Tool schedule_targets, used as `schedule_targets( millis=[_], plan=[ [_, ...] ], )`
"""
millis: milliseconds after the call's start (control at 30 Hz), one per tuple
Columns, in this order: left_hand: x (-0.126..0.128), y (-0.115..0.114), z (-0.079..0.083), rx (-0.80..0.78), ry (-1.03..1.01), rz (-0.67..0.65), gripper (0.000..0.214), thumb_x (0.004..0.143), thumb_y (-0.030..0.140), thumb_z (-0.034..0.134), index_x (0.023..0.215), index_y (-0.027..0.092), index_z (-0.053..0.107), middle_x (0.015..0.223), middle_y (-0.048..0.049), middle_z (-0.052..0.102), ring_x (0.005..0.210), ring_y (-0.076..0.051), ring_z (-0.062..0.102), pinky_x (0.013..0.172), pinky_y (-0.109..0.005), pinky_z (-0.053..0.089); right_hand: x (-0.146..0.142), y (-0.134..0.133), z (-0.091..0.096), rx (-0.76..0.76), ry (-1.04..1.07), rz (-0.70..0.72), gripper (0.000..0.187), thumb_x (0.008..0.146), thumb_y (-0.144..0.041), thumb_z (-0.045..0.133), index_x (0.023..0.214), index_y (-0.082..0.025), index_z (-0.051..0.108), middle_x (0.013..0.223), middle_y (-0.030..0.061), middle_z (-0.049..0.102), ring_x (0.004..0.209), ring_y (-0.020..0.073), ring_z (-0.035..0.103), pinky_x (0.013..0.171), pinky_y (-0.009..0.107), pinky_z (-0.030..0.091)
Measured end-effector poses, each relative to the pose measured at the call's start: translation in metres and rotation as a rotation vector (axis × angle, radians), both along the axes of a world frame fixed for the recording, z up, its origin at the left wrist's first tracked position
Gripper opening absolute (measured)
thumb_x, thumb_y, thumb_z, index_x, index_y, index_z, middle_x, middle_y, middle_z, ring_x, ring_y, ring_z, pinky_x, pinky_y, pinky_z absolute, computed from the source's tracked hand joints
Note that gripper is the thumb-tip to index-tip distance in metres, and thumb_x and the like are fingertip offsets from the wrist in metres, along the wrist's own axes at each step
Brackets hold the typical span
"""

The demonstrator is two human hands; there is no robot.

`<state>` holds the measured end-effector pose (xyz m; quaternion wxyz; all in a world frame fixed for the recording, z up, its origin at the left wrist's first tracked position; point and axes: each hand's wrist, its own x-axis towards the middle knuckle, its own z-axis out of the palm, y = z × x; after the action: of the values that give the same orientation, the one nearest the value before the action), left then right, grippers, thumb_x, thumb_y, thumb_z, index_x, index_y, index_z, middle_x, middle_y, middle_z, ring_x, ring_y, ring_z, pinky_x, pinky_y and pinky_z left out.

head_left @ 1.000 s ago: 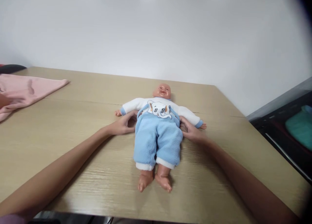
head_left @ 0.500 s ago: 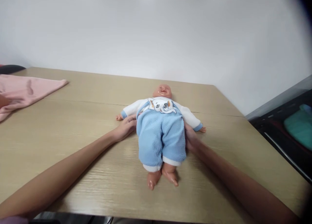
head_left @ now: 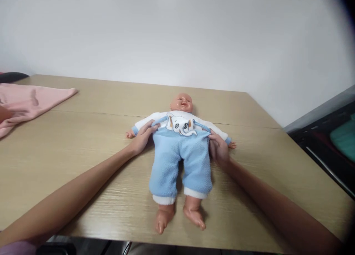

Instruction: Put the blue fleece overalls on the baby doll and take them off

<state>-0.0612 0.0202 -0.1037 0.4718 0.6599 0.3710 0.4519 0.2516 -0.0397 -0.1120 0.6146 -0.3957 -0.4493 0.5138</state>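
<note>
A baby doll [head_left: 181, 102] lies on its back on the table, head toward the wall and bare feet toward me. It wears a white long-sleeved top and fuzzy light blue overalls [head_left: 166, 162] with an elephant face [head_left: 181, 125] on the bib. My left hand [head_left: 144, 135] pinches the blue edge of the overalls at the doll's side, near the strap. On the opposite side, my right hand [head_left: 218, 146] is closed on the matching edge. Both edges are pulled outward, and the bib looks stretched between them.
A pink cloth [head_left: 36, 101] lies on the left of the wooden table [head_left: 97, 99], with something orange-brown at the frame edge. A white wall [head_left: 166, 37] stands behind. To the right of the table is a dark object with teal cloth [head_left: 344, 138].
Both my hands have come up to the overalls' side edges and drawn them outward. The doll's legs have spread apart and its feet sit nearer to me.
</note>
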Motion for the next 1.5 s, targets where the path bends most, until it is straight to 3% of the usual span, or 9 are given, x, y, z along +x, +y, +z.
schedule_targets(
  millis=[167,300,433,633,800,867,1000,1300,1500],
  plan=[
    [-0.001,-0.008,0.035,0.182,0.145,-0.193,0.030,0.100,0.048,0.077,0.098,0.021,0.064,0.095,-0.0006,0.058,0.091,-0.019,0.056,0.083,-0.031,0.045,0.007,-0.007,0.021,0.087,-0.258,0.011,0.015,0.086,-0.039,0.076,0.093,-0.027,0.069,0.096,0.0002,0.070,0.099,0.0253,0.065,0.101,0.037,0.053],
    [0.019,-0.001,0.046,0.044,-0.017,-0.120,0.039,0.100,0.058,0.076,0.109,0.021,0.068,0.106,-0.0048,0.068,0.099,-0.022,0.063,0.089,-0.033,0.051,0.005,0.010,0.041,0.107,-0.377,0.125,0.027,0.092,-0.051,0.076,0.104,-0.027,0.071,0.102,0.0010,0.071,0.098,0.0234,0.065,0.096,0.035,0.053],
    [0.023,0.009,0.038,-0.105,0.012,-0.048,0.052,0.095,0.066,0.077,0.117,0.019,0.072,0.113,-0.0079,0.074,0.104,-0.026,0.066,0.091,-0.037,0.053,0.007,0.027,0.031,-0.013,-0.441,-0.003,0.046,0.084,-0.069,0.078,0.099,-0.026,0.068,0.101,0.0030,0.073,0.100,0.0270,0.067,0.099,0.041,0.054],
    [-0.010,0.002,0.010,0.023,0.334,0.008,0.047,0.102,0.069,0.063,0.099,0.022,0.066,0.099,-0.0025,0.064,0.096,-0.026,0.058,0.094,-0.041,0.048,0.015,0.003,-0.002,-0.034,-0.540,-0.101,0.046,0.084,-0.070,0.078,0.075,-0.027,0.065,0.089,0.0046,0.070,0.107,0.0336,0.065,0.120,0.053,0.044],
    [-0.001,-0.010,0.000,-0.102,0.138,-0.003,0.045,0.100,0.068,0.066,0.107,0.024,0.069,0.106,-0.0046,0.068,0.108,-0.028,0.061,0.104,-0.041,0.048,-0.006,-0.010,-0.003,-0.221,0.033,-0.005,0.032,0.088,-0.053,0.076,0.111,-0.031,0.078,0.127,0.0045,0.081,0.138,0.0300,0.067,0.127,0.048,0.048],
    [0.013,-0.015,0.000,-0.276,-0.116,0.008,0.044,0.099,0.065,0.071,0.115,0.024,0.072,0.119,-0.0070,0.073,0.121,-0.031,0.063,0.110,-0.042,0.049,-0.015,-0.013,-0.001,-0.306,0.242,0.005,0.031,0.091,-0.052,0.074,0.113,-0.031,0.078,0.127,0.0040,0.083,0.137,0.0304,0.070,0.123,0.048,0.054],
    [0.033,-0.021,0.000,-0.545,-0.479,-0.030,0.040,0.094,0.055,0.080,0.116,0.021,0.075,0.127,-0.0094,0.078,0.127,-0.033,0.066,0.112,-0.044,0.053,-0.019,-0.016,-0.002,-0.349,0.307,-0.034,0.030,0.092,-0.054,0.074,0.114,-0.034,0.080,0.118,0.0031,0.086,0.131,0.0319,0.074,0.115,0.046,0.063],
    [0.019,-0.010,-0.004,-0.337,-0.291,-0.042,0.044,0.093,0.062,0.079,0.113,0.024,0.074,0.113,-0.0098,0.080,0.111,-0.032,0.072,0.097,-0.046,0.060,-0.006,0.003,-0.012,-0.120,0.057,-0.036,0.038,0.089,-0.057,0.074,0.115,-0.030,0.076,0.123,0.0047,0.082,0.135,0.0334,0.069,0.116,0.051,0.060],
    [0.000,0.001,-0.003,-0.087,-0.017,-0.032,0.041,0.100,0.061,0.071,0.122,0.026,0.075,0.116,-0.0094,0.076,0.118,-0.031,0.067,0.104,-0.041,0.053,-0.002,0.002,-0.001,-0.093,0.000,-0.016,0.039,0.088,-0.051,0.072,0.120,-0.029,0.072,0.123,0.0046,0.081,0.131,0.0325,0.071,0.113,0.049,0.059]
  ],
)
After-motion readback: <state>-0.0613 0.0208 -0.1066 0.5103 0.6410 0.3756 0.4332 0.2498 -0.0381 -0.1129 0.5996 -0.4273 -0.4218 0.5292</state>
